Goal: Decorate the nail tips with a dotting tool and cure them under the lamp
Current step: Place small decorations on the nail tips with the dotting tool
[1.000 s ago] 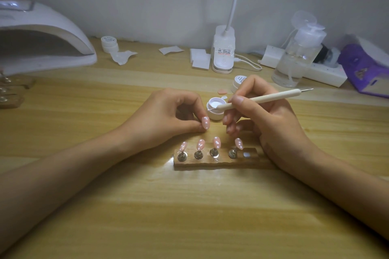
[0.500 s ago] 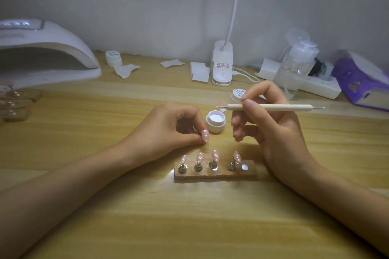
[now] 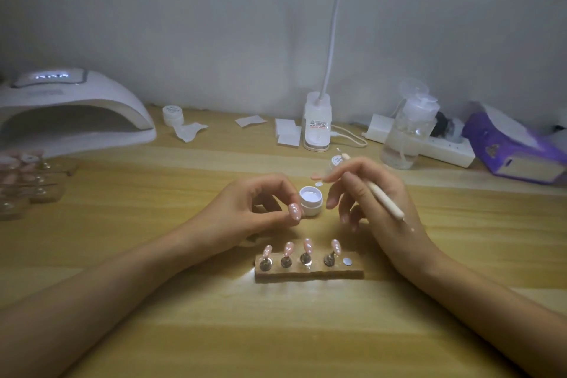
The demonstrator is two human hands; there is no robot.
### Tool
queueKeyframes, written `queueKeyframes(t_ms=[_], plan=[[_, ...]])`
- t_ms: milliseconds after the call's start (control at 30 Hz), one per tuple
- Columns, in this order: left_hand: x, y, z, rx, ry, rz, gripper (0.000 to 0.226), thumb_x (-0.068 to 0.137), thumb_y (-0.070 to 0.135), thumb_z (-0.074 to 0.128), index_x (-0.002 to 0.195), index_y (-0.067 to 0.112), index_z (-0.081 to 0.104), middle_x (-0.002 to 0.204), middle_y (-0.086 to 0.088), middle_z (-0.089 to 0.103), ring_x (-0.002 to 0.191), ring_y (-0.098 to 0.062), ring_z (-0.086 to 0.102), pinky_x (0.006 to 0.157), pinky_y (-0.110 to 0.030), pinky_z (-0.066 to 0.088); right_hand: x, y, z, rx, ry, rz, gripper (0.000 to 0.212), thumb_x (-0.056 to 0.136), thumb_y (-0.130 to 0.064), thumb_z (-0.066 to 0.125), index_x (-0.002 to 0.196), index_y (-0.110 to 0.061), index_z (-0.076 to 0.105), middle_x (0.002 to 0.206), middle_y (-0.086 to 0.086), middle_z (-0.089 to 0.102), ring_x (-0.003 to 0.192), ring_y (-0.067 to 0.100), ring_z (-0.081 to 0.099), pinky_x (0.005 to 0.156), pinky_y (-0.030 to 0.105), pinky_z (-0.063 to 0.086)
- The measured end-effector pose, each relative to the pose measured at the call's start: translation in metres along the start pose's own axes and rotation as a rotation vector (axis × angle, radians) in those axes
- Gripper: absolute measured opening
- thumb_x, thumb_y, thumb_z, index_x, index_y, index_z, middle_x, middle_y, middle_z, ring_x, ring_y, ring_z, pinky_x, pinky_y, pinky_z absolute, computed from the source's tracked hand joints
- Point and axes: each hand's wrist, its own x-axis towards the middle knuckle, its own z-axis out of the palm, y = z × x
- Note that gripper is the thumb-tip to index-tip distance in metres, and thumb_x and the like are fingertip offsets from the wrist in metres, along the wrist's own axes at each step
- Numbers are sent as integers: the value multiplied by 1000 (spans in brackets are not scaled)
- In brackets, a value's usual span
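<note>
Mid-frame, the right grip [image 3: 368, 202] is holding the slim cream dotting tool [image 3: 385, 199], now tilting it away from the open white gel pot [image 3: 310, 198] it was dipping in, probably loaded. The left grip [image 3: 254, 209] is pinching a pink nail tip [image 3: 294, 212] beside the pot, likely awaiting dots.

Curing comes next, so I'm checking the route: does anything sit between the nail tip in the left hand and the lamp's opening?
Nothing visible does. Bare table lies between the nail tip and the lamp. A small jar and crumpled wipe sit by its right foot, clear stands before its left end, all off the line.
</note>
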Motion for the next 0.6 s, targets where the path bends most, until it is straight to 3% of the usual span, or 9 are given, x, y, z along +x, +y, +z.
queueKeyframes(t_ms=[100, 167, 233, 333, 433, 500, 600], plan=[[-1, 0, -1, -30, 4, 17, 11, 81, 18, 77, 81, 21, 67, 86, 3, 73, 70, -6, 62, 60, -20, 48, 0, -1, 1, -120, -95, -51, 5, 94, -10, 61, 91, -13, 64, 72, -3, 64, 55, 10, 56, 53, 18, 42], [0, 0, -1, -59, 5, 20, 13, 81, 12, 78, 82, 19, 67, 85, 2, 74, 67, -5, 62, 53, -12, 43, 2, -3, 3, -195, -141, -80, 8, 90, -12, 67, 86, -19, 64, 78, -8, 66, 68, 9, 62, 60, 16, 44], [0, 0, -1, -91, 18, 24, 15, 79, 12, 79, 81, 19, 66, 85, 2, 75, 69, -6, 63, 52, -11, 43, 4, -3, 4, -239, -176, -98, 11, 87, -11, 71, 84, -20, 65, 80, -12, 66, 71, 5, 59, 65, 19, 47], [1, 0, 0, -145, 33, 37, 13, 73, 19, 79, 78, 23, 67, 86, 4, 75, 75, -10, 65, 59, -13, 47, 8, -4, 7, -275, -213, -105, 7, 84, -13, 75, 83, -16, 69, 75, -15, 63, 67, 2, 56, 79, 37, 52], [2, 0, 0, -169, 50, 37, 14, 69, 23, 79, 75, 22, 67, 84, 3, 75, 76, -13, 64, 59, -12, 46, 10, -4, 8, -264, -222, -80, 7, 82, -19, 76, 83, -16, 71, 72, -17, 61, 66, 1, 55, 84, 40, 50], [2, -1, 0, -162, 54, 32, 14, 69, 20, 79, 75, 20, 66, 82, 4, 74, 75, -13, 63, 57, -11, 45, 11, -4, 8, -236, -227, -54, 8, 81, -22, 77, 84, -19, 71, 70, -15, 58, 65, 1, 52, 75, 32, 52], [2, 0, 0, -146, 59, 31, 14, 70, 19, 78, 76, 15, 66, 80, 8, 73, 69, -10, 60, 52, -12, 41, 10, -7, 9, -197, -252, -31, 7, 81, -20, 78, 84, -21, 71, 70, -9, 59, 64, -1, 52, 61, 14, 43]])
